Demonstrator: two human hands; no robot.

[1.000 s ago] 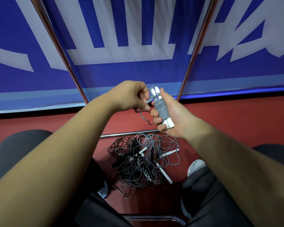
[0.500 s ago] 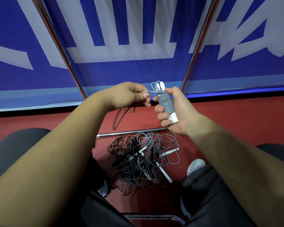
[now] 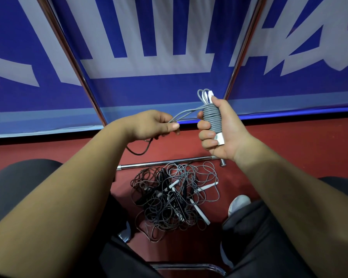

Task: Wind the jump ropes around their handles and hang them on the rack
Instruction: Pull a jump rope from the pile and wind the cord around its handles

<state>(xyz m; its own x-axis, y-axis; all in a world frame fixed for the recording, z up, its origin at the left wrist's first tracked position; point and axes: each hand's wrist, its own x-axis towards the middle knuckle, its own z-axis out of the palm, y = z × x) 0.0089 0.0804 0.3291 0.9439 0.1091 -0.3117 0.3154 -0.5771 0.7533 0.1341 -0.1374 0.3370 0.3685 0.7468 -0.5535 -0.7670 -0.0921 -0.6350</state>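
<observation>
**Jump rope (image 3: 212,121) nearly wound; left hand draws the free strand out**

The jump rope is held in the air in front of the seated person, well above the floor (image 3: 289,157). Its paired white handles stand nearly upright in the right hand (image 3: 227,135), whose fingers curl round the grey coil and the handle butts. The left hand (image 3: 153,125) pinches the free strand between thumb and fingers.

Change over the last second: the left hand was tight against the handle tops. Now it sits off to the left, apart from the bundle, with the strand pulled fairly taut between them. The bundle is also a bit higher.

A short tail (image 3: 141,150), dark in shadow, loops below the left hand; its end is hidden.

Judgement: another turn is being set up. Little rope is left, so this winding looks close to done, with hanging to follow.

The rack (image 3: 72,55) is chrome tubes behind, with no rope on the parts that show. A tangled pile (image 3: 175,199) of more ropes lies on the floor just this side of the rack's bottom bar (image 3: 165,163), between the person's feet. Most of the task remains.
</observation>
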